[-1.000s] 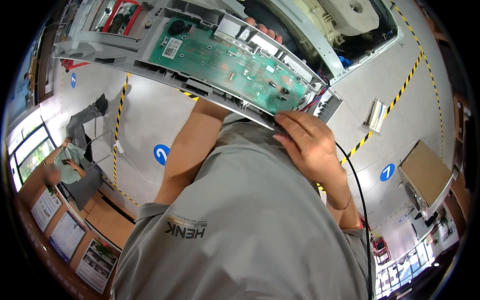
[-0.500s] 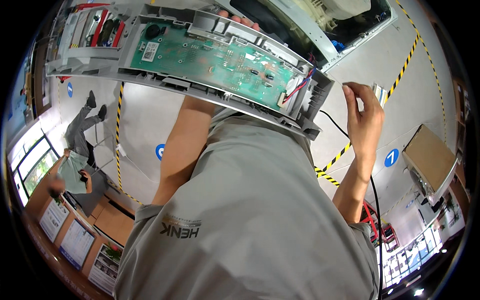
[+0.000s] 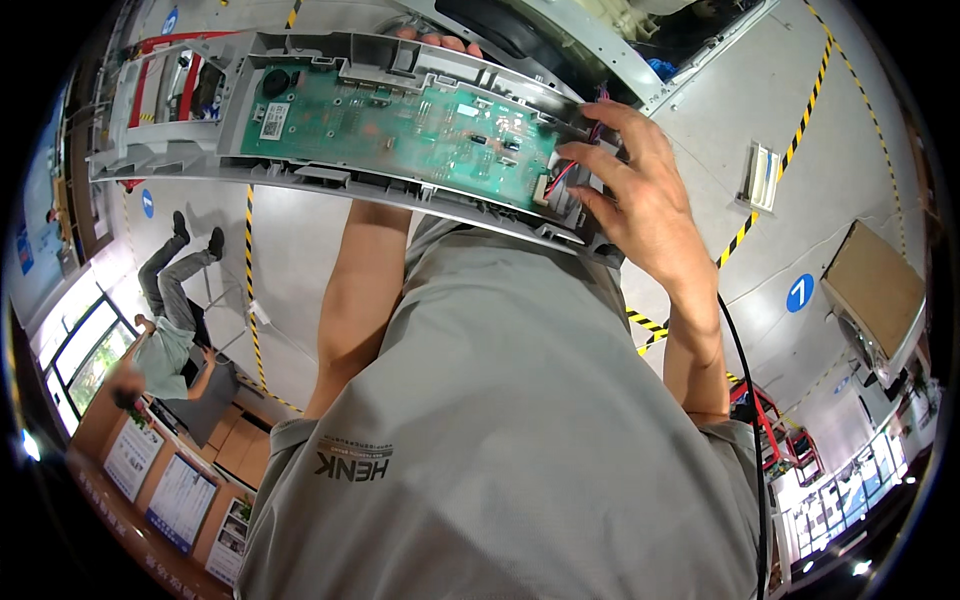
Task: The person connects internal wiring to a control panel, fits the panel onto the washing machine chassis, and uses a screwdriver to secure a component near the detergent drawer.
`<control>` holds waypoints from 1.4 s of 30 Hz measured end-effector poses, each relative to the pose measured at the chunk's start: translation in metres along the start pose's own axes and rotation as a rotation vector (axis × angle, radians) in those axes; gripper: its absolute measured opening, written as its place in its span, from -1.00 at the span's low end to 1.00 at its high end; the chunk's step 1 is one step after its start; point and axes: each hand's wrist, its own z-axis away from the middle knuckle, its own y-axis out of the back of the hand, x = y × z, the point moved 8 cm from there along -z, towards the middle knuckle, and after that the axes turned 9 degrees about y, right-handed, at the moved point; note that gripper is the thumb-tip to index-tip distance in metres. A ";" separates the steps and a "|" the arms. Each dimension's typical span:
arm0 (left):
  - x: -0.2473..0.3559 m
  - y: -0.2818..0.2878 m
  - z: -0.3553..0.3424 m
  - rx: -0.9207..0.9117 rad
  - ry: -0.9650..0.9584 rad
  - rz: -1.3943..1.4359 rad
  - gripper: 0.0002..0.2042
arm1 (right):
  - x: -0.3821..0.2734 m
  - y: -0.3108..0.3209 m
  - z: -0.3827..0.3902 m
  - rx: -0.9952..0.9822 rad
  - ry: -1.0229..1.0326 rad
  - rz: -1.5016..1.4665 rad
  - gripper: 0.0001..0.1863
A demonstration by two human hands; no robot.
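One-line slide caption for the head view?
Right hand at red wires on green circuit board; left fingertips grip grey panel.
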 end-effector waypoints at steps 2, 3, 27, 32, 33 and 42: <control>-0.001 -0.005 0.002 0.057 0.006 -0.016 -0.35 | -0.005 -0.003 -0.003 -0.022 0.067 0.003 -0.62; -0.001 -0.008 0.002 0.079 0.009 -0.023 -0.34 | -0.008 -0.004 -0.004 -0.028 0.101 0.015 -0.62; -0.016 -0.019 0.009 0.329 0.152 0.226 -0.57 | -0.034 -0.029 0.002 -0.034 0.699 0.175 -0.88; -0.014 -0.006 0.003 0.345 0.202 0.303 -0.57 | -0.024 -0.033 -0.001 -0.048 0.628 0.199 -0.80; -0.012 -0.005 0.003 0.345 0.173 0.219 -0.56 | -0.022 -0.027 -0.005 -0.043 0.581 0.199 -0.78; -0.002 0.045 0.030 0.595 0.135 0.131 -0.52 | 0.099 0.023 0.049 0.029 -0.333 0.175 -0.71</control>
